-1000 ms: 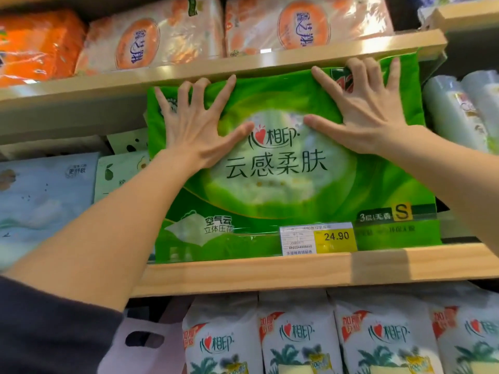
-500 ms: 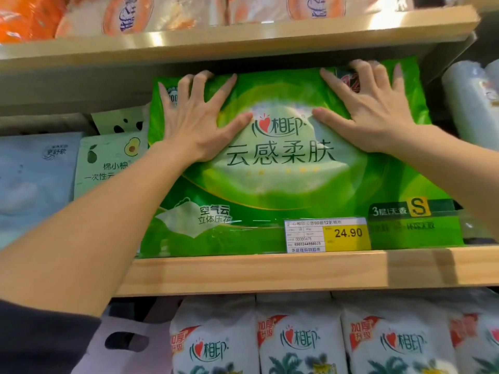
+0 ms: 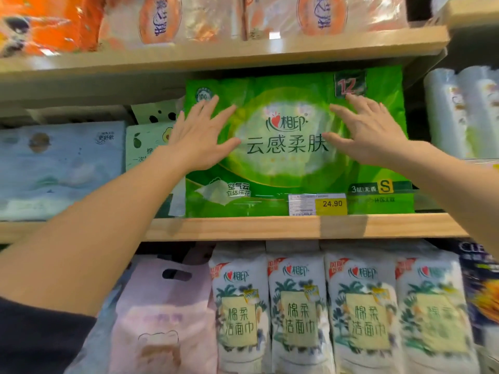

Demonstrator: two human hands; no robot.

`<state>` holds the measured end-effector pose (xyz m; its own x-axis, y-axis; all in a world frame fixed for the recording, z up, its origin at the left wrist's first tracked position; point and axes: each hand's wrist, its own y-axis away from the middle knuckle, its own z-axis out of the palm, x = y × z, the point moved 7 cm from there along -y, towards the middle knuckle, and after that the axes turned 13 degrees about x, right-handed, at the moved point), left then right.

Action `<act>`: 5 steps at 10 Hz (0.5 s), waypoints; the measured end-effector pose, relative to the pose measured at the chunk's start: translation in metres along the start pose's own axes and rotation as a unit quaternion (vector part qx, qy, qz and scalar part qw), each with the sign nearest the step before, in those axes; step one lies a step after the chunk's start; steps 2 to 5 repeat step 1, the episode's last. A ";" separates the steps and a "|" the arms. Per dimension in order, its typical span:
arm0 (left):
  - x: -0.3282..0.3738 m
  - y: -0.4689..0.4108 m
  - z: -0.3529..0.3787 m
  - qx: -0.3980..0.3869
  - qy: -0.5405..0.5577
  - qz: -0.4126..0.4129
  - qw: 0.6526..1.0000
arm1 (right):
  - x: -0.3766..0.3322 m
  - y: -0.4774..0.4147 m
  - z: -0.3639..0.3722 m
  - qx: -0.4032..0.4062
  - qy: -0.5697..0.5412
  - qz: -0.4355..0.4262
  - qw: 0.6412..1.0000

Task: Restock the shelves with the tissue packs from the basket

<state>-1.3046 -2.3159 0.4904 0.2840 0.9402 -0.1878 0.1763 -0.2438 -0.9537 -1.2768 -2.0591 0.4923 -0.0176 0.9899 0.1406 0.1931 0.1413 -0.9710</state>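
A large green tissue pack [image 3: 291,163] stands upright on the middle wooden shelf [image 3: 297,228], its top just under the shelf above. My left hand [image 3: 199,139] is spread flat in front of the pack's left half, fingers straight. On the right half, my right hand [image 3: 370,130] is spread the same way, fingertips near the "12" mark. Whether the palms still touch the wrapper is unclear. Neither hand holds anything. The basket is out of view.
A yellow price tag [image 3: 317,203] reading 24.90 hangs at the shelf's front. Pale blue packs [image 3: 59,168] and a small avocado-print pack [image 3: 145,141] sit left, clear-wrapped rolls [image 3: 464,112] right. Orange packs [image 3: 162,20] fill the top shelf, white facial-towel packs [image 3: 297,306] the lower one.
Both hands have slid down and eased back from the pack's upper edge; the fingers are less firmly pressed. The pack now stands further in, and the camera has shifted back.
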 end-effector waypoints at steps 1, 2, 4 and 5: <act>-0.007 0.021 -0.021 -0.025 0.001 -0.007 1.000 | -0.009 0.018 -0.015 -0.028 -0.031 -0.006 0.999; -0.007 0.021 -0.021 -0.025 0.001 -0.007 1.000 | -0.009 0.018 -0.015 -0.028 -0.031 -0.006 0.999; -0.007 0.021 -0.021 -0.025 0.001 -0.007 1.000 | -0.009 0.018 -0.015 -0.028 -0.031 -0.006 0.999; -0.007 0.021 -0.021 -0.025 0.001 -0.007 1.000 | -0.009 0.018 -0.015 -0.028 -0.031 -0.006 0.999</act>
